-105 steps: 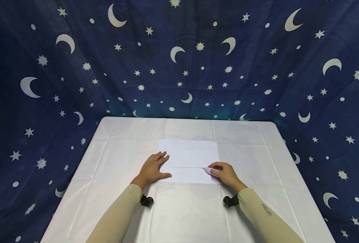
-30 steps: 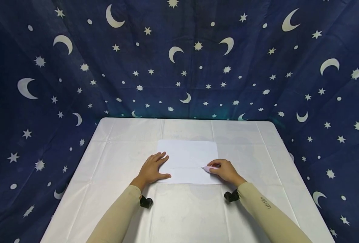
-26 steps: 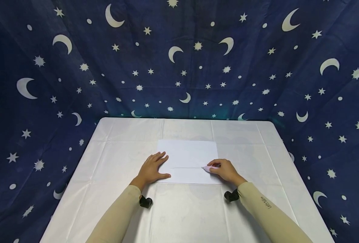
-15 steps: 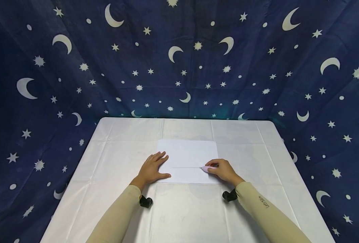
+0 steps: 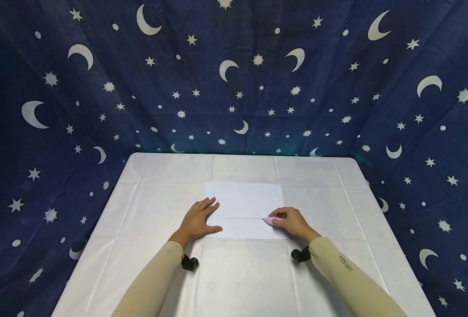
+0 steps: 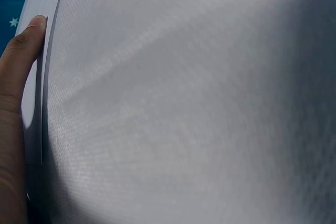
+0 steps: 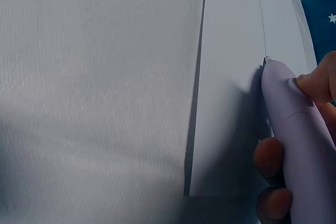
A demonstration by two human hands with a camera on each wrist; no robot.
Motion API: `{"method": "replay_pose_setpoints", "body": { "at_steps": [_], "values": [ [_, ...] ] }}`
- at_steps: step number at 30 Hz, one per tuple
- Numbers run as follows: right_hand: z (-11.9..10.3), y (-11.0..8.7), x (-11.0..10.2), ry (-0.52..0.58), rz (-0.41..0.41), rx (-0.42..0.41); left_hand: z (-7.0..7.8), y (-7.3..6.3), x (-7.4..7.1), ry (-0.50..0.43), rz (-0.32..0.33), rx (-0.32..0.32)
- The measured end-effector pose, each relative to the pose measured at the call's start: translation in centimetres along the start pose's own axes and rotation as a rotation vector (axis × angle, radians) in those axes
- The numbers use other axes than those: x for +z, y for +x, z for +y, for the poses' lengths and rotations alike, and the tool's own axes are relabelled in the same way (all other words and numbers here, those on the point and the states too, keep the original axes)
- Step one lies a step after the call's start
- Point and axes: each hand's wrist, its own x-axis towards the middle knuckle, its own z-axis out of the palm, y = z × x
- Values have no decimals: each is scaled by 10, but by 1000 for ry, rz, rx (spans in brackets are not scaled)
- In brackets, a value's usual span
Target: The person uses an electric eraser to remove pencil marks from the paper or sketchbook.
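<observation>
A white sheet of paper (image 5: 246,198) lies on the table with a thin straight line, looking like a cut, across its lower part. My left hand (image 5: 198,219) rests spread on the sheet's left edge, thumb and fingers apart; in the left wrist view only the thumb (image 6: 23,56) shows clearly. My right hand (image 5: 292,222) grips a lilac utility knife (image 7: 299,124) with a rounded body. Its small metal tip touches the paper at the line's right end. In the right wrist view the thumb presses on top of the knife, with fingertips curled round its side.
A white cloth (image 5: 246,277) with fold creases covers the table. Behind and on both sides hangs a dark blue curtain (image 5: 202,75) with moons and stars. Black wrist cameras (image 5: 190,263) sit below both sleeves.
My right hand with the utility knife slid slightly left along the line, then a touch back to the right. My left hand has stayed in place on the paper.
</observation>
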Motion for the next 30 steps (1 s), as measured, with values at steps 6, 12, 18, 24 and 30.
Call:
{"method": "replay_pose_setpoints", "body": {
  "at_steps": [6, 12, 18, 24, 30],
  "values": [
    [-4, 1, 1, -1, -4, -21, 0, 0, -1, -3, -6, 2],
    [-1, 1, -2, -14, 4, -5, 1, -1, -2, -11, -20, -3],
    [0, 2, -2, -19, 10, -13, 0, 0, -2, -6, -11, 1],
    [-1, 4, 2, -9, -5, -17, 0, 1, 0, 2, 0, 9],
    [-1, 1, -1, -14, 1, 7, 2, -1, -2, -8, -11, -2]
  ]
}}
